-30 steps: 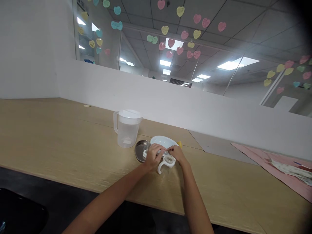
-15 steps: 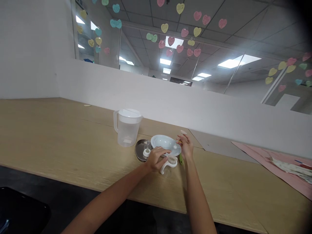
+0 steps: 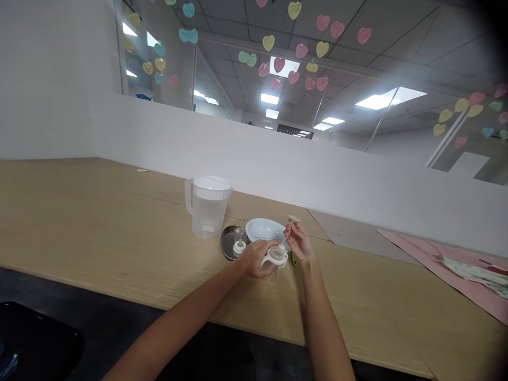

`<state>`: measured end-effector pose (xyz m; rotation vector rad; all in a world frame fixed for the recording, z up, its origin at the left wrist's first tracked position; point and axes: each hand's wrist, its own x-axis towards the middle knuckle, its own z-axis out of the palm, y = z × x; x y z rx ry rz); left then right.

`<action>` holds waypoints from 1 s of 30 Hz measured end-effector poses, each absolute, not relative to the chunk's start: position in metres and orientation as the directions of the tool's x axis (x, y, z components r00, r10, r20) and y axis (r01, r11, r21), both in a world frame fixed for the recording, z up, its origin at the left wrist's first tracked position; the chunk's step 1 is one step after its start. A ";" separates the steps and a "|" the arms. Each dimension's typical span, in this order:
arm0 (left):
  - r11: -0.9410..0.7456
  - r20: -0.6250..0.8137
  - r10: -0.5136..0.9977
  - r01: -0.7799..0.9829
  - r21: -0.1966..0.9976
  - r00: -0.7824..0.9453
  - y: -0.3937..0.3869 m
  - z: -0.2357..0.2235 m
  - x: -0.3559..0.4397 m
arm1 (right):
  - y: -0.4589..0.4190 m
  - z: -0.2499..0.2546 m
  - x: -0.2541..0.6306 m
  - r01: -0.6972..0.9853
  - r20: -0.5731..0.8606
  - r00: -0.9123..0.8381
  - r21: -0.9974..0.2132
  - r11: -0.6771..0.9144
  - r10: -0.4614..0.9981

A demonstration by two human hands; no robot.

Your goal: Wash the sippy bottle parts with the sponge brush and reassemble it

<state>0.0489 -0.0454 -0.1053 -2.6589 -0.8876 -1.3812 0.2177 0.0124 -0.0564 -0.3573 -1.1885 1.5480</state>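
Observation:
My left hand (image 3: pixel 256 259) is closed around an open-topped baby bottle (image 3: pixel 277 255) with white side handles, just over the tabletop. In my right hand (image 3: pixel 298 241) the fingers pinch a slim whitish tool (image 3: pixel 293 218) with a flared upper end. Its lower tip is at the mouth of the bottle; I cannot tell whether it touches the rim. A white oval bowl (image 3: pixel 254 226) sits right behind, partly hidden by my hands. Left of my left hand is a round metal tray (image 3: pixel 227 244), bearing a clear teat cover with a white collar (image 3: pixel 239 246).
A lidded clear pitcher (image 3: pixel 208 211) stands behind the tray. Something green (image 3: pixel 295 259) lies beside my right wrist, mostly covered. To the right, a pink cloth (image 3: pixel 420 254) has a whitish cloth and a blue pen-like item on it. A white wall rises behind the wooden table (image 3: pixel 119 233).
My left hand has come to grip the bottle and tilted it a little. My right hand has moved slightly left and down, bringing the tool's tip from over the bowl to the bottle mouth.

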 end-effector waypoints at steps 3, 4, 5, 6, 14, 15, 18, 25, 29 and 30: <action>-0.828 0.742 0.504 0.492 0.269 0.442 -0.044 -0.105 0.046 | 0.011 -0.055 0.221 -0.616 0.397 -0.306 -0.775 0.138 0.865; -0.823 0.738 0.513 0.494 0.278 0.438 -0.044 -0.105 0.046 | 0.011 -0.055 0.221 -0.632 0.410 -0.283 -0.760 0.154 0.867; -0.820 0.737 0.519 0.496 0.286 0.433 -0.044 -0.105 0.045 | 0.011 -0.055 0.222 -0.638 0.418 -0.262 -0.751 0.169 0.870; -0.819 0.738 0.521 0.494 0.291 0.428 -0.044 -0.104 0.045 | 0.010 -0.055 0.222 -0.633 0.421 -0.248 -0.752 0.183 0.873; -0.787 0.797 0.543 0.490 0.374 0.264 -0.045 -0.100 0.042 | 0.007 -0.059 0.218 -0.366 0.316 -0.346 -0.912 0.183 0.883; -0.738 0.809 0.573 0.512 0.439 0.132 -0.043 -0.100 0.041 | 0.007 -0.060 0.218 -0.346 0.310 -0.374 -0.921 0.179 0.874; -0.515 0.717 0.618 0.522 0.680 -0.323 -0.030 -0.105 0.038 | 0.011 -0.065 0.219 -0.315 0.315 -0.442 -0.931 0.184 0.840; -0.246 0.392 0.705 0.315 0.917 -0.592 0.002 -0.125 0.032 | 0.015 -0.068 0.217 -0.236 0.316 -0.535 -0.946 0.221 0.784; -0.228 0.361 0.708 0.287 0.930 -0.607 0.006 -0.128 0.031 | 0.016 -0.070 0.213 -0.059 0.229 -0.587 -0.969 0.241 0.777; -0.222 0.352 0.709 0.280 0.934 -0.611 0.006 -0.128 0.031 | 0.016 -0.071 0.212 -0.041 0.224 -0.601 -0.967 0.250 0.767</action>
